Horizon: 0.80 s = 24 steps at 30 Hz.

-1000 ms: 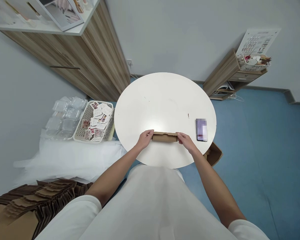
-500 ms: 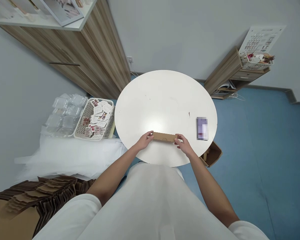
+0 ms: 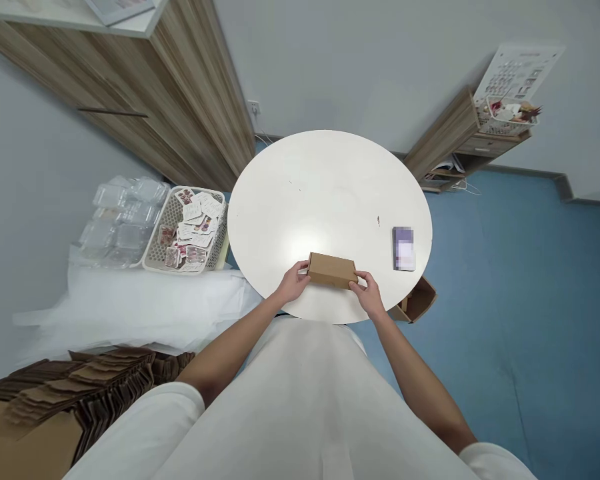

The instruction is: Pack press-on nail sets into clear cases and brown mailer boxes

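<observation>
A small brown cardboard box (image 3: pixel 333 267), its lid shut, is held between my two hands near the front edge of the round white table (image 3: pixel 325 187). My left hand (image 3: pixel 294 281) grips its left end, and a small whitish bit shows by those fingers. At the right end, the thumb and fingers of my right hand (image 3: pixel 367 292) pinch the corner. The box's top and front side face me. Whether its underside touches the table I cannot tell.
A purple item, blurred out, (image 3: pixel 404 249) lies on the table's right. Left of the table are a white basket (image 3: pixel 153 257) of cards, clear plastic containers (image 3: pixel 115 230), white sheeting (image 3: pixel 145 300) and stacked flat cardboard (image 3: pixel 35 427). An open carton (image 3: pixel 423 300) stands below right.
The box has tipped so that its broad top now shows, where before mainly a narrow side faced me. Both hands keep hold of its ends. My view has shifted slightly.
</observation>
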Each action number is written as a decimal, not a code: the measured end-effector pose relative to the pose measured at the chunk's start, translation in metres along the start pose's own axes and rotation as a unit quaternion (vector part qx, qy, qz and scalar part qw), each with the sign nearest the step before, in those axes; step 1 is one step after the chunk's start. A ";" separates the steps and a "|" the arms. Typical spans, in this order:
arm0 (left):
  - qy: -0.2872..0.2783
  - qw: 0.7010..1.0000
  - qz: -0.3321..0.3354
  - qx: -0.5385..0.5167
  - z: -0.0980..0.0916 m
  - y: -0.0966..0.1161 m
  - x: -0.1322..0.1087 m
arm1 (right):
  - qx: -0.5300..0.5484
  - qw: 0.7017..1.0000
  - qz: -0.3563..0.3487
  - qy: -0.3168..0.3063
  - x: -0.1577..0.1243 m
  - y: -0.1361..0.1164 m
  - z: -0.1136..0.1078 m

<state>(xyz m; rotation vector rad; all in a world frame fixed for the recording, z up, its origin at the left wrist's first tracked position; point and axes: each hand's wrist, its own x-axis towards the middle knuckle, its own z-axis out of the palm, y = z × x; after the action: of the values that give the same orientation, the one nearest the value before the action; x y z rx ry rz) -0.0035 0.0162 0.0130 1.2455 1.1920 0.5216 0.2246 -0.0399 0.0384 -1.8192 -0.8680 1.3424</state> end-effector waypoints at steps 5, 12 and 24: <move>0.028 0.996 -0.077 -0.030 0.011 -0.013 -0.004 | 0.078 0.994 0.026 0.069 -0.009 0.024 0.017; 0.039 0.994 -0.052 0.084 0.023 -0.030 -0.004 | 0.047 0.989 0.058 0.126 -0.021 0.054 0.040; 0.055 0.985 0.009 0.166 0.032 -0.037 0.003 | -0.075 0.987 0.048 0.136 -0.017 0.068 0.039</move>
<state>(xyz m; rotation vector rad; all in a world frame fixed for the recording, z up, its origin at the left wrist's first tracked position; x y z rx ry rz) 0.0155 -0.0064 -0.0254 1.5270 1.4017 0.4198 0.1901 -0.0844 -0.0190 -2.1255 -0.7583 1.0745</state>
